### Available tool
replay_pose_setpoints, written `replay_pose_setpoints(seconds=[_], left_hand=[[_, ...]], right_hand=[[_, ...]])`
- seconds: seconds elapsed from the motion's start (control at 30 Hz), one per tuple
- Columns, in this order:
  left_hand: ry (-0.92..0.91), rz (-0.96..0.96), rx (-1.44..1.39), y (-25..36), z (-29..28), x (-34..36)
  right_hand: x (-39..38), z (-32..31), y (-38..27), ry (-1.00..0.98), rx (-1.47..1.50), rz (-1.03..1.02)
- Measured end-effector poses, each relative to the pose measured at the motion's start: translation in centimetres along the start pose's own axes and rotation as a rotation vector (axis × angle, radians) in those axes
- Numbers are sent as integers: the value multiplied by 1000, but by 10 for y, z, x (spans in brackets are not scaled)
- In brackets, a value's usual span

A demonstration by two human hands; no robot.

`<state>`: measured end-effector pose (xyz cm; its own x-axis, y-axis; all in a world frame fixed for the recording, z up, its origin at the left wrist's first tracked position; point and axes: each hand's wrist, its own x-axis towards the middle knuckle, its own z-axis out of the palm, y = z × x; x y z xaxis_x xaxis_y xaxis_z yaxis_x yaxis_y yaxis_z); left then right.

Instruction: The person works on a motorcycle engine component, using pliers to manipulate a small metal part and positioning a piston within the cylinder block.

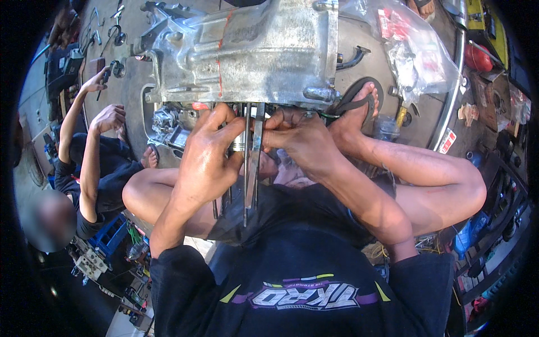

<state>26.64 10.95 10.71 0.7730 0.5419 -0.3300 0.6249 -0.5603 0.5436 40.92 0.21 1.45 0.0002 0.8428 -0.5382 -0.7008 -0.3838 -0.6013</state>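
A large silver gearbox housing (269,50) with a red-orange line down it stands in front of me. Several long thin metal rods (247,168) and a flat metal bar (255,157) stick out from its near end toward my lap. My left hand (210,149) is closed around a shiny ribbed metal cylinder (238,141) just left of the rods. On their other side, my right hand (303,143) is closed, its fingers pinched close to the housing's lower edge. What lies between those fingers is hidden.
A co-worker (95,151) sits at the left, one hand holding a dark part. A metal assembly (168,126) lies under the housing's left side. Clear plastic bags (412,56) lie at the upper right, beside a long metal pipe (453,84). A blue crate (109,238) stands at the lower left.
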Motion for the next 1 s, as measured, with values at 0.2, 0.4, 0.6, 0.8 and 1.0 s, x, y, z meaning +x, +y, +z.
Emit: replay_pose_setpoints(seconds=[0.2,0.4,0.6,0.8,1.0], left_hand=[[-19,4,24,2,-1,-3],[3,22,12,-2,5,-14],[9,23,51,-1,9,-12],[5,29,64,7,12,-12],[1,54,112,5,14,-14]], right_hand=[[-3,-5,16,-49,-5,-27],[-14,-3,36,-77,-33,-91],[-25,-7,32,-131,176,-112],[-28,3,37,67,-546,-867],[-61,41,41,306,-524,-699]])
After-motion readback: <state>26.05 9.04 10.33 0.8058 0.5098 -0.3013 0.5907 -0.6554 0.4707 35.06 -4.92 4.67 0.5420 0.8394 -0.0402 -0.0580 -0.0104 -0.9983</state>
